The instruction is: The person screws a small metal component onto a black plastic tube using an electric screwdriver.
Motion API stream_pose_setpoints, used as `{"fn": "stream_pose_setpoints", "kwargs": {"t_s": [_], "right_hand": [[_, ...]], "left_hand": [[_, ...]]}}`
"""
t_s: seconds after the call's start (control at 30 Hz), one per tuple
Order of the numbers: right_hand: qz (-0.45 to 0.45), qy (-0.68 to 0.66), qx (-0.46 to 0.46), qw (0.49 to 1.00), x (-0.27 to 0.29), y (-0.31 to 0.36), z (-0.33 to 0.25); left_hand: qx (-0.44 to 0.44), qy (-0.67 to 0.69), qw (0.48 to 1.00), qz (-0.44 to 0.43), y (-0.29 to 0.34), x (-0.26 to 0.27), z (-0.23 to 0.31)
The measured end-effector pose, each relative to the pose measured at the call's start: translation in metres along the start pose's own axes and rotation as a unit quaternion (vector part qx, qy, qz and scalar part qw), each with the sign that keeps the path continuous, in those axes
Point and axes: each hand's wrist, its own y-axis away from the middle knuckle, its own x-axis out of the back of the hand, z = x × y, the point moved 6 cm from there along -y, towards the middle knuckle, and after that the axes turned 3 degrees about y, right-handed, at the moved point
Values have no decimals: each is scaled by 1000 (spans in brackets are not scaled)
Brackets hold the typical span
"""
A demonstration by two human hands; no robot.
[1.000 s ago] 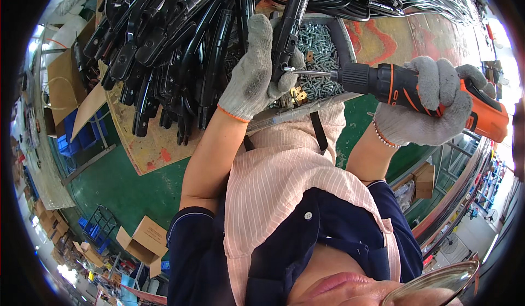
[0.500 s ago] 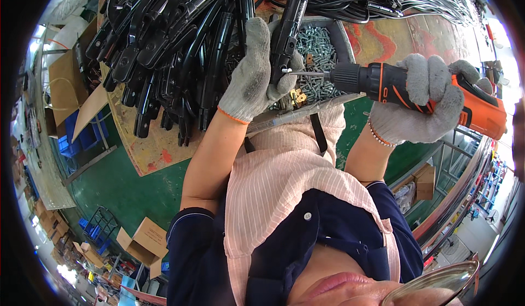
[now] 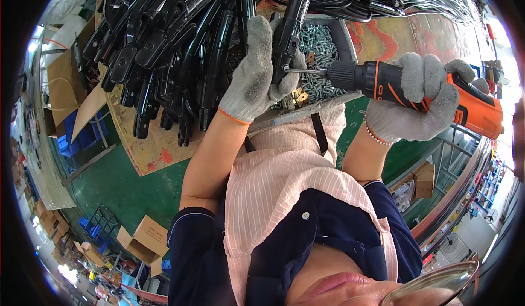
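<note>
In a grey knit glove, my left hand (image 3: 257, 68) is closed round the lower end of a long black plastic-and-metal part (image 3: 293, 24), over a screw tray. My right hand (image 3: 421, 101), gloved as well, grips an orange and black cordless screwdriver (image 3: 383, 80) pointing left. Its thin bit reaches the side of the black part, where a small screw head shows at the tip. Beneath lies the tray (image 3: 346, 43) with many silver screws (image 3: 318, 46) and a few brass pieces (image 3: 299, 94).
Many similar black parts (image 3: 158, 49) are heaped on the worn table (image 3: 143, 156) to the left. Black cables (image 3: 350, 3) lie coiled at the back, with grey wires (image 3: 437, 3) to their right. Open cardboard boxes (image 3: 145, 239) stand on the green floor lower left.
The screwdriver and my right hand have shifted slightly left, and the screw at the bit tip now sits closer in against the black part. My left hand keeps its hold.
</note>
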Motion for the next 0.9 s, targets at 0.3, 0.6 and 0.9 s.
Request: {"fn": "stream_pose_setpoints", "kwargs": {"t_s": [0.3,0.6,0.9], "right_hand": [[30,-43,-12,999,9,4,4],[61,84,-22,994,-16,16,-9],[13,43,12,999,-34,17,-10]], "left_hand": [[-2,-7,1000,6,3,1,3],[13,12,1000,-21,-1,1,-7],[45,38,998,36,-1,0,-22]]}}
